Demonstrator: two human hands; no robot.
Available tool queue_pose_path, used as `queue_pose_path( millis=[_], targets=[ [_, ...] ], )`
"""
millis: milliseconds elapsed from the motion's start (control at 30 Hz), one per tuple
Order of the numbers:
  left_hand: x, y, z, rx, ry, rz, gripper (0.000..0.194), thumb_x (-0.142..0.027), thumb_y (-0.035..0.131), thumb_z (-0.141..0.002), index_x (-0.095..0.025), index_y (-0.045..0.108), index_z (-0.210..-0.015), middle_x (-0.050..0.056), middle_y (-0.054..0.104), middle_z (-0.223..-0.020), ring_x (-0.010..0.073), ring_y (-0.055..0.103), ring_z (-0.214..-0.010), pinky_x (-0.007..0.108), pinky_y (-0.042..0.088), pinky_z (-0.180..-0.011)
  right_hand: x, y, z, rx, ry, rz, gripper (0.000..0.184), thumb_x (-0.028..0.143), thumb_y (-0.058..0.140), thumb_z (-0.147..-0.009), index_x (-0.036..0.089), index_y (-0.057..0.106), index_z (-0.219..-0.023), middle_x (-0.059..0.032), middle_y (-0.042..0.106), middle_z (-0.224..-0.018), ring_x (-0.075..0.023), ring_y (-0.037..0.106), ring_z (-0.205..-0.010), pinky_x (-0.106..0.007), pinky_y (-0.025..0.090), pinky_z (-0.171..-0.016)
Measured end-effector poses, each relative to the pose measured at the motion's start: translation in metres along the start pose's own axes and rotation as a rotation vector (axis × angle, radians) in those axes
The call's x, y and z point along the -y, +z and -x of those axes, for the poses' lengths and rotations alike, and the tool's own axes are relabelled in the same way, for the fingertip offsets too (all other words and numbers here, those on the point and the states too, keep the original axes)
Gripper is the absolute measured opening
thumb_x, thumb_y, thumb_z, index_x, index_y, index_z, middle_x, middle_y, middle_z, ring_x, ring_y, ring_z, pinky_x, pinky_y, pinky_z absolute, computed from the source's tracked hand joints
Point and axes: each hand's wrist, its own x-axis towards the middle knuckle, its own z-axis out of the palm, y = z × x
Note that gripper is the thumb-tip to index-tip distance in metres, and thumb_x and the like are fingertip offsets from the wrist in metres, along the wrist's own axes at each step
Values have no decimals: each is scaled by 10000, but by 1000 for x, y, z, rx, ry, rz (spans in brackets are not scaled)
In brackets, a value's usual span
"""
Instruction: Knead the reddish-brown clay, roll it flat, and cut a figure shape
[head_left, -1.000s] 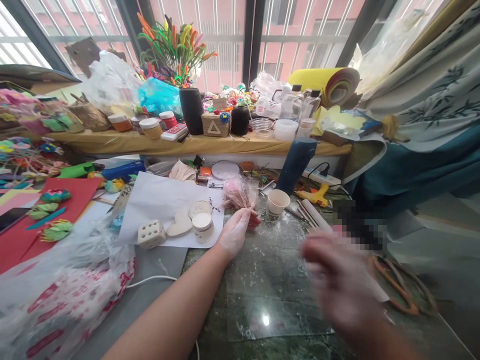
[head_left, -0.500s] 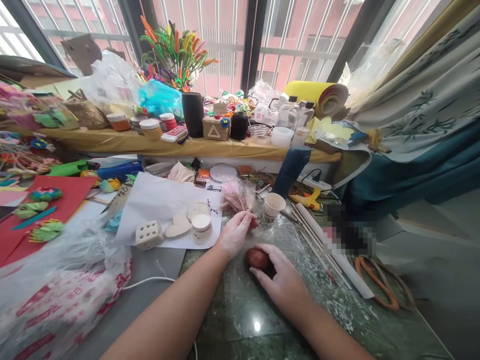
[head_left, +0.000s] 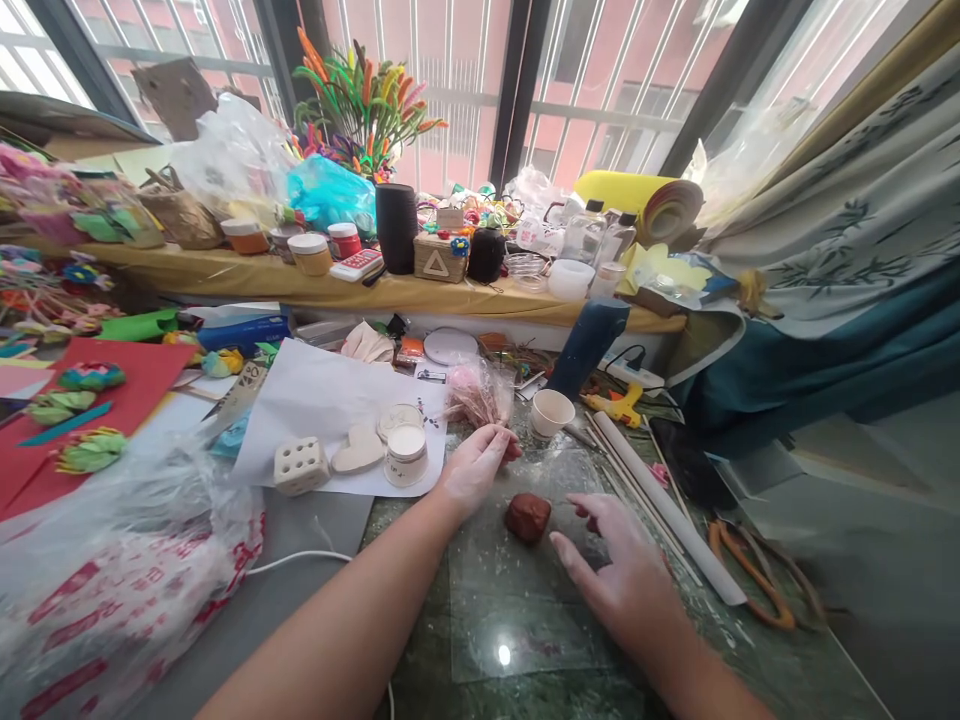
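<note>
Desk (head_left: 420,640), green and marbled: right edge slants away toward the near right corner; bare strip between that edge and the right forearm, another between the forearms at the near side. Cloth-covered ledge (head_left: 465,296) runs along the far side, crowded with jars, bottles and craft pieces, closing off room there. Crumpled plastic bag (head_left: 135,610), red-printed, fills the near left. White paper (head_left: 289,405) left of centre carries a dice-like block (head_left: 301,466), flat pale pieces and a lidded jar (head_left: 406,455). Clear sheet (head_left: 480,625) lies in the middle, mostly open around the lump. Right hand (head_left: 630,570) low over the desk: fingers spread, thumb and forefinger apart, pointing at the lump, not touching it. Left hand (head_left: 476,470) just right of the paper: fingers pressed together beside the clear-wrapped bundle (head_left: 476,395); cannot tell whether they pinch its end. White rod (head_left: 667,510) and thin sticks slant beyond the right hand, blocking the way to the orange loop handles (head_left: 757,590) by the right edge. Blue cylinder (head_left: 589,345) leans near the ledge, yellow glue gun (head_left: 619,405) beside it. Paper cup (head_left: 553,413) in front of the cylinder. Brown lump (head_left: 528,518) rests between the hands, apart from both.
</note>
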Motion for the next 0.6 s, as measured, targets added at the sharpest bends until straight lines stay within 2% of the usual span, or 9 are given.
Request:
queue_pose_path(
  millis=[100,167,200,333,400,433,500,567,600],
  targets=[
    [-1,0,0,11,3,-20,527,-710,613,-830,-194,681,-916,55,723,-838,204,667,-825,333,503,-819,-7,19,3,9,28,72,536,461,688,-848,245,552,-1319,-119,626,-1239,-313,617,-1109,-517,523,-954],
    [-2,0,0,9,-7,-29,518,-702,612,-835,-196,679,-920,55,725,-840,205,667,-828,334,501,-822,-6,28,0,81,1,102,678,445,732,-809,255,486,-1411,-127,584,-1345,-346,566,-1226,-556,484,-1027],
    [-3,0,1,7,-14,-31,512,-697,618,-833,-196,679,-918,54,726,-838,205,666,-827,333,500,-820,-6,31,-2,112,-19,119,688,418,738,-804,261,485,-1424,-126,589,-1353,-359,552,-1254,-577,462,-1052],
    [-7,2,1,5,-13,-27,492,-682,658,-808,-197,679,-888,44,720,-810,202,667,-811,331,507,-816,-3,38,4,206,-163,24,465,278,656,-877,290,595,-1338,-102,659,-1293,-336,584,-1244,-579,432,-1100],
    [-9,3,1,7,-4,-22,482,-675,672,-800,-198,679,-875,40,718,-800,201,671,-806,334,514,-824,0,41,12,228,-148,-127,473,262,663,-874,306,599,-1340,-87,636,-1354,-320,558,-1295,-558,399,-1143],
    [-9,3,1,5,-1,-19,478,-672,674,-799,-200,680,-874,40,719,-800,200,673,-805,335,516,-829,3,42,15,224,-63,-226,498,273,683,-862,307,589,-1350,-84,629,-1369,-315,562,-1295,-548,407,-1141],
    [-8,3,2,2,2,-16,474,-669,669,-805,-201,679,-880,42,722,-804,201,674,-806,338,517,-832,11,40,14,209,230,-485,542,342,704,-852,284,560,-1372,-101,651,-1330,-313,632,-1196,-535,498,-1047],
    [-7,2,2,1,1,-19,476,-672,655,-814,-202,677,-888,43,725,-811,200,672,-804,338,515,-827,22,28,4,219,500,-766,515,449,657,-887,235,569,-1347,-127,692,-1239,-301,695,-1050,-515,574,-909],
    [-6,2,2,3,-1,-22,478,-673,650,-817,-202,676,-890,44,726,-814,199,669,-802,337,512,-822,29,18,-4,214,562,-868,492,495,620,-907,211,596,-1307,-139,705,-1201,-297,705,-1007,-511,584,-869]
  ],
)
